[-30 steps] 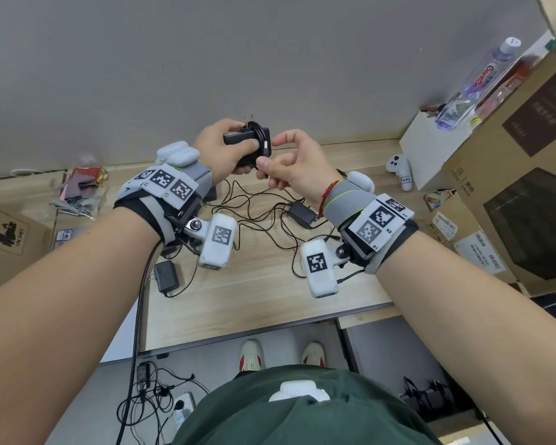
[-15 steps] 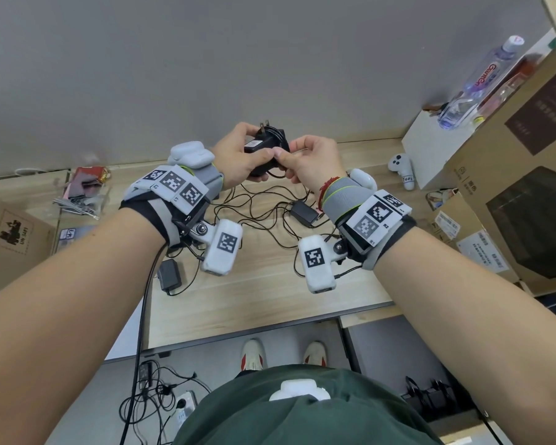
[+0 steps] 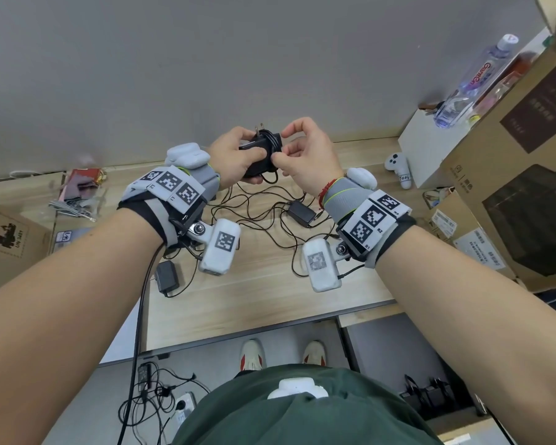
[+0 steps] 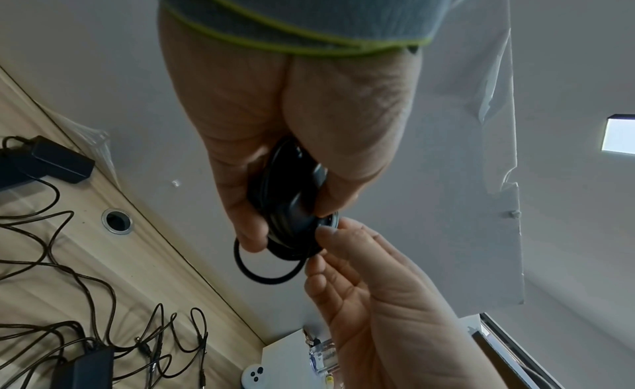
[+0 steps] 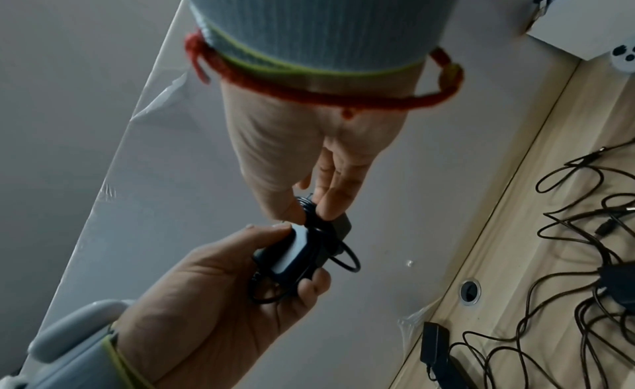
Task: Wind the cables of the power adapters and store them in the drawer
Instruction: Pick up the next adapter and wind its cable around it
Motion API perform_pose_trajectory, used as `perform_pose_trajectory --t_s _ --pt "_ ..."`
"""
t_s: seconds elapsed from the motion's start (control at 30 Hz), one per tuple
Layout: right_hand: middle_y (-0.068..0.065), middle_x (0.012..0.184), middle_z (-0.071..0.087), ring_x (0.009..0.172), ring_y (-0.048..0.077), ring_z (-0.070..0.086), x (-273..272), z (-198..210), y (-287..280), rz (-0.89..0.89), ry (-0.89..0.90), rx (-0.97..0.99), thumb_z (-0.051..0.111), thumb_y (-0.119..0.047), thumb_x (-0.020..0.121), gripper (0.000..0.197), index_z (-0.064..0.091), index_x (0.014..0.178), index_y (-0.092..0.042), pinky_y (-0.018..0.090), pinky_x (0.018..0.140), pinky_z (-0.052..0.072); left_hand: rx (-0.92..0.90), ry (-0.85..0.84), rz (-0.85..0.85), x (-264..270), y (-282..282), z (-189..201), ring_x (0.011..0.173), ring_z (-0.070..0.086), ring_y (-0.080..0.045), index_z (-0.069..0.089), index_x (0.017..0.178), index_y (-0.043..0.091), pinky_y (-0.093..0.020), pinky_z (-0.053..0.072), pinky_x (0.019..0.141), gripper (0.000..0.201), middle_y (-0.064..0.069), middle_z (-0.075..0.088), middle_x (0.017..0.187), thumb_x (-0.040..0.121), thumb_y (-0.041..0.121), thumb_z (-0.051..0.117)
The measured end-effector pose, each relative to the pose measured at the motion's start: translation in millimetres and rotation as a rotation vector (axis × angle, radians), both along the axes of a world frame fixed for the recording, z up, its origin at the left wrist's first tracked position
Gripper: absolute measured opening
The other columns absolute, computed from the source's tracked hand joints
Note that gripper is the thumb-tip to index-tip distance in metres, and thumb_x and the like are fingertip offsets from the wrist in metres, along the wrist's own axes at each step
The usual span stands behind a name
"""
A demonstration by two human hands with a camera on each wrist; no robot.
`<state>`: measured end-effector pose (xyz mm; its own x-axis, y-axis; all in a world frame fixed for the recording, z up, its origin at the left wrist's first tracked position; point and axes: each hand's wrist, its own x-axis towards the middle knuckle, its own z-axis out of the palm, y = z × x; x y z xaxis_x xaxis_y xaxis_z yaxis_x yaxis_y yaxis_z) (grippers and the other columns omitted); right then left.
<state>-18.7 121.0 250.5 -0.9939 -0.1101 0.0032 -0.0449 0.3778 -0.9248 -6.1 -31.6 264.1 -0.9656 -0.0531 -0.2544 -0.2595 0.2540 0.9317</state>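
Both hands are raised above the wooden worktop [image 3: 254, 293], meeting in front of the grey wall. The left hand [image 3: 235, 155] grips a black power adapter [image 3: 260, 155], fingers curled round its body, with the metal plug prongs pointing up. Its cable [image 4: 271, 264] is wound in loops round the adapter; one loose loop hangs below the left fingers. The right hand [image 3: 305, 155] pinches the cable at the adapter's side between thumb and fingertips, its other fingers loosely bent.

On the worktop beneath the hands lies a tangle of black cables [image 3: 260, 213]. Among them rests a second adapter [image 3: 301, 213], and a third adapter [image 3: 167, 275] sits near the left edge. A white game controller [image 3: 398, 170] lies to the right, beside a white box [image 3: 424, 149] that carries a plastic water bottle [image 3: 475, 81]. Cardboard boxes [image 3: 520, 175] stand at the far right.
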Motion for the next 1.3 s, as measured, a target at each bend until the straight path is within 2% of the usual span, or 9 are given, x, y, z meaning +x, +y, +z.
perform_pose_trajectory --t_s 0.17,0.3,0.43,0.57,0.67,0.77,0.93,1.07,1.3 --pt "-0.002 0.066 0.066 0.063 0.015 0.057 1.7 2.7 0.5 0.028 0.068 0.092 0.068 -0.02 0.07 0.032 0.052 0.096 -0.028 0.033 0.068 0.05 -0.038 -0.001 0.01 -1.6 1.2 0.4 0.064 0.065 -0.023 0.049 0.13 0.006 -0.026 0.058 0.05 0.038 -0.015 0.057 0.105 0.093 0.008 0.059" --pt "-0.002 0.062 0.059 0.068 0.022 0.054 1.3 -0.1 0.7 0.01 0.128 0.186 0.064 -0.025 0.074 0.031 0.051 0.102 -0.024 0.028 0.064 0.037 -0.071 -0.008 -0.023 -0.1 4.1 1.1 0.051 0.064 -0.017 0.052 0.124 0.01 -0.023 0.054 0.046 0.033 -0.017 0.06 0.106 0.093 0.013 0.06" --pt "0.003 0.066 0.066 0.067 0.022 0.063 0.0 -6.3 1.0 0.042 0.107 0.129 0.065 -0.027 0.079 0.023 0.055 0.1 -0.027 0.034 0.069 0.052 -0.075 -0.016 0.01 -0.8 4.3 2.2 0.045 0.062 -0.016 0.054 0.121 0.012 -0.024 0.054 0.045 0.028 -0.014 0.061 0.1 0.092 0.013 0.058" --pt "-0.003 0.078 0.06 0.065 0.017 0.062 -4.6 -8.0 10.4 0.174 0.049 -0.097 0.062 -0.013 0.092 0.013 0.063 0.104 -0.019 0.033 0.065 0.057 -0.085 -0.042 0.07 -1.8 -1.6 9.2 0.04 0.058 -0.02 0.063 0.093 0.014 -0.021 0.044 0.036 0.011 -0.011 0.064 0.077 0.088 0.015 0.054" --pt "-0.001 0.094 0.058 0.07 0.01 0.062 -7.0 -5.5 15.7 0.216 0.065 -0.137 0.065 -0.005 0.09 0.018 0.066 0.104 -0.017 0.026 0.068 0.055 -0.009 -0.092 0.118 -2.6 -6.0 13.2 0.036 0.055 -0.022 0.063 0.077 0.009 -0.018 0.034 0.032 0.022 -0.017 0.064 0.072 0.089 0.025 0.054" --pt "0.0 0.105 0.061 0.08 0.008 0.067 -7.4 -3.1 16.3 0.232 0.087 -0.161 0.076 -0.007 0.082 0.019 0.067 0.093 -0.019 0.027 0.076 0.056 -0.061 -0.055 0.06 -0.2 -6.5 10.6 0.034 0.053 -0.018 0.07 0.081 0.008 -0.018 0.034 0.032 0.052 -0.012 0.07 0.068 0.089 0.057 0.057" --pt "0.001 0.091 0.068 0.083 0.014 0.064 -11.7 -4.7 17.1 0.265 0.069 -0.17 0.07 -0.005 0.086 0.022 0.06 0.085 -0.024 0.038 0.09 0.054 -0.135 0.013 -0.027 5.1 -8.4 10.6 0.036 0.052 -0.014 0.074 0.084 0.01 -0.017 0.037 0.036 0.06 -0.002 0.067 0.061 0.08 0.068 0.06" --pt "0.003 0.075 0.065 0.067 0.009 0.064 -14.9 -5.1 19.4 0.196 0.029 -0.237 0.058 0.003 0.093 0.021 0.053 0.087 -0.017 0.033 0.078 0.059 -0.123 0.005 -0.07 8.9 -7.5 9.6 0.038 0.052 -0.015 0.075 0.096 0.01 -0.019 0.039 0.037 0.057 -0.004 0.067 0.065 0.069 0.06 0.073" --pt "0.005 0.073 0.07 0.059 0.003 0.066 -10.3 -3.8 20.2 0.127 0.087 -0.142 0.056 -0.002 0.095 0.021 0.05 0.088 -0.021 0.023 0.055 0.054 -0.207 -0.038 -0.22 18.0 -0.4 13.6 0.039 0.053 -0.013 0.075 0.089 0.024 -0.02 0.042 0.041 0.046 0.006 0.067 0.06 0.053 0.051 0.086"
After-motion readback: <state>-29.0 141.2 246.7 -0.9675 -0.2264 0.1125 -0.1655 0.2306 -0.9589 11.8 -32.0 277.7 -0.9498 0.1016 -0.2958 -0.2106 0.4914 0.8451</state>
